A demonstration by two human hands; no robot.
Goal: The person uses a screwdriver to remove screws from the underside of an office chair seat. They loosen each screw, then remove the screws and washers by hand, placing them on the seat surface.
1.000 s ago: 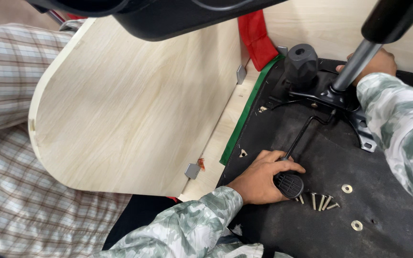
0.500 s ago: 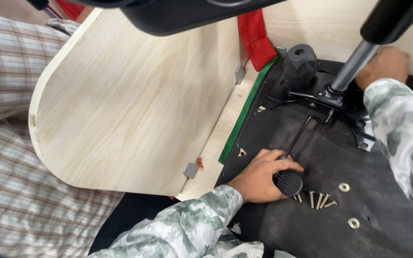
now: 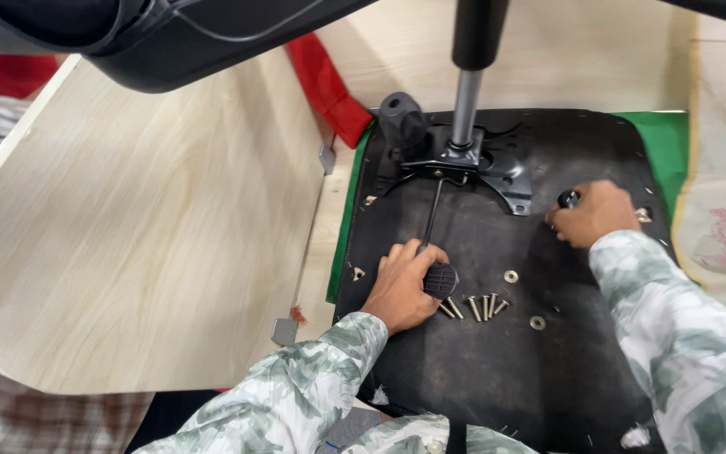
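An upturned black chair seat [image 3: 464,361] lies in front of me with a metal mechanism plate [image 3: 464,164] and a gas cylinder [image 3: 466,92] rising from it. My left hand [image 3: 401,286] is closed around the black paddle [image 3: 440,280] of a thin lever. My right hand [image 3: 591,213] rests on the seat's right side, fingers closed on a small black knob-like piece [image 3: 568,199]. Several screws [image 3: 474,307] and two washers [image 3: 523,298] lie loose on the seat between my hands.
A pale wooden panel [image 3: 144,235] with metal brackets stands to the left. Red fabric [image 3: 325,88] and a green seat edge [image 3: 342,244] show behind it. A black chair part [image 3: 170,42] overhangs the top. A black round knob [image 3: 401,118] sits by the mechanism. Checked cloth lies lower left.
The view has swung, showing the whole seat. My right hand has left the base of the cylinder and come down to the seat's right side. My left hand stays on the lever paddle.
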